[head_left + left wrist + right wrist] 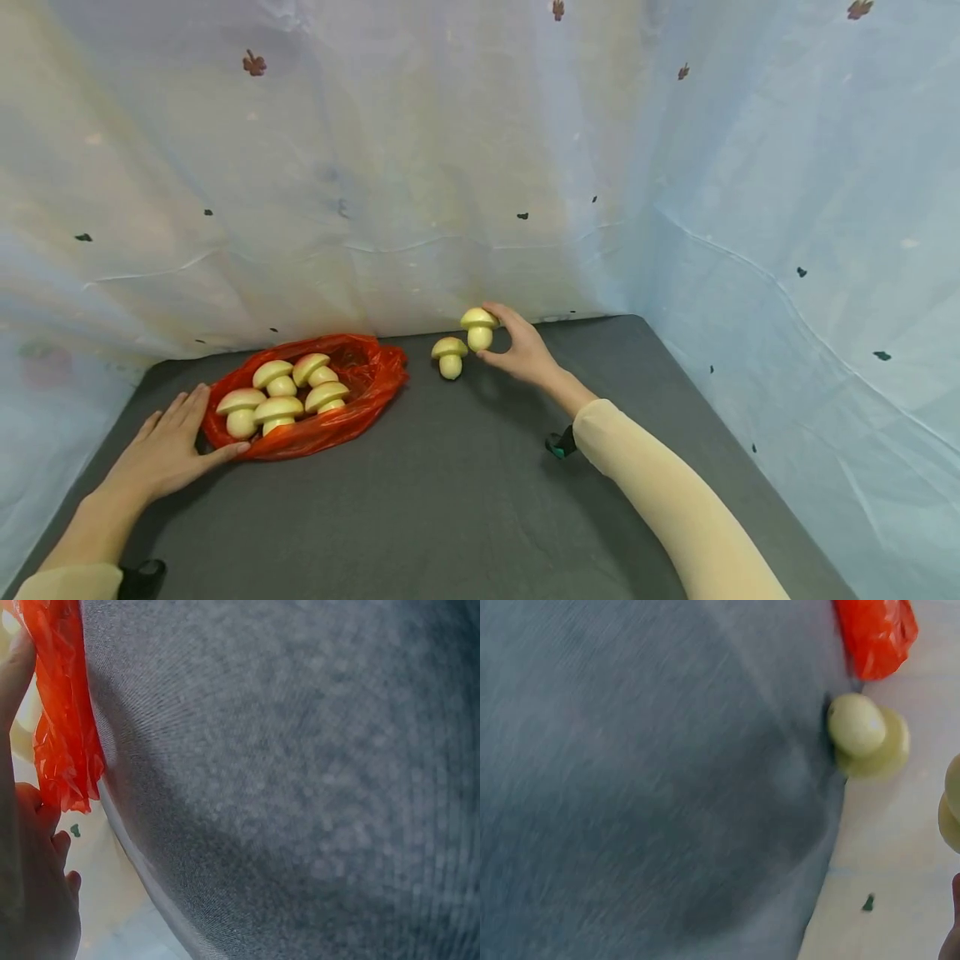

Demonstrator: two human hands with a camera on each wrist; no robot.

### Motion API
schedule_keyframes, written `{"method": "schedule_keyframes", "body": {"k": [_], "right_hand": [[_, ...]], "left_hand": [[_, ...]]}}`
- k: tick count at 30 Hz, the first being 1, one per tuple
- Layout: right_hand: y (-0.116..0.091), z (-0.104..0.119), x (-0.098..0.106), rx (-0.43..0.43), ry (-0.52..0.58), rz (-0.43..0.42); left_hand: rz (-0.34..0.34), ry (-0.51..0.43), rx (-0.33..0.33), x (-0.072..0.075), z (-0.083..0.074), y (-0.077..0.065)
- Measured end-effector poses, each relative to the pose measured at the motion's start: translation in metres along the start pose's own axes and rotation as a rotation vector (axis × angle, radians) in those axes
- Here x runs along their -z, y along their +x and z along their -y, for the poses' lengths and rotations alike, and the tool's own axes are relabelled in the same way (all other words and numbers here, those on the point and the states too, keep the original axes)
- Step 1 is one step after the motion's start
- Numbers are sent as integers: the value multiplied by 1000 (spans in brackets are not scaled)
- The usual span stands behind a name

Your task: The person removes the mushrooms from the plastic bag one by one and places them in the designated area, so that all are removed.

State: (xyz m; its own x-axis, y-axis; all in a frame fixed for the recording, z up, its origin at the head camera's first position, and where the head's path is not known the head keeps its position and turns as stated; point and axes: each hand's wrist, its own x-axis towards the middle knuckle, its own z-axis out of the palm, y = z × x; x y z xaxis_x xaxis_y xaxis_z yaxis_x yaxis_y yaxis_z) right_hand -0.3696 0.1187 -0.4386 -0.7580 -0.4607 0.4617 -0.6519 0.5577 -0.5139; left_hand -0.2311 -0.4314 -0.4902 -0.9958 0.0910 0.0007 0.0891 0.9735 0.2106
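With thumb and fingers my right hand (519,346) holds a toy mushroom (479,329) by its cap, at the back of the table. Just left of it, a second mushroom (450,357) lies on the dark cloth. My left hand (163,446) rests with straight, spread fingers against the left side of a red plastic bag (360,427), its thumb along the front edge. Several pale yellow mushrooms (276,410) sit inside the opened bag. The left wrist view shows the bag's red side (64,712) beside the hand. In the right wrist view the held mushroom (951,817) is cut by the frame edge.
A dark grey cloth (420,508) covers the table. Pale patterned sheeting (450,167) hangs right behind its back edge, and more sheeting (810,333) closes off the right side. A dark strap (561,443) is at the right wrist.
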Motion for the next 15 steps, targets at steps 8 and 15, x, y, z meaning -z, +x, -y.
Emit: {"method": "schedule_keyframes", "body": {"k": [8, 15], "right_hand": [[-9, -22, 2, -95, -34, 47], [-12, -37, -5, -154, -69, 91]], "left_hand": [[-12, 23, -5, -2, -2, 0], [-26, 25, -5, -6, 1, 1]]}}
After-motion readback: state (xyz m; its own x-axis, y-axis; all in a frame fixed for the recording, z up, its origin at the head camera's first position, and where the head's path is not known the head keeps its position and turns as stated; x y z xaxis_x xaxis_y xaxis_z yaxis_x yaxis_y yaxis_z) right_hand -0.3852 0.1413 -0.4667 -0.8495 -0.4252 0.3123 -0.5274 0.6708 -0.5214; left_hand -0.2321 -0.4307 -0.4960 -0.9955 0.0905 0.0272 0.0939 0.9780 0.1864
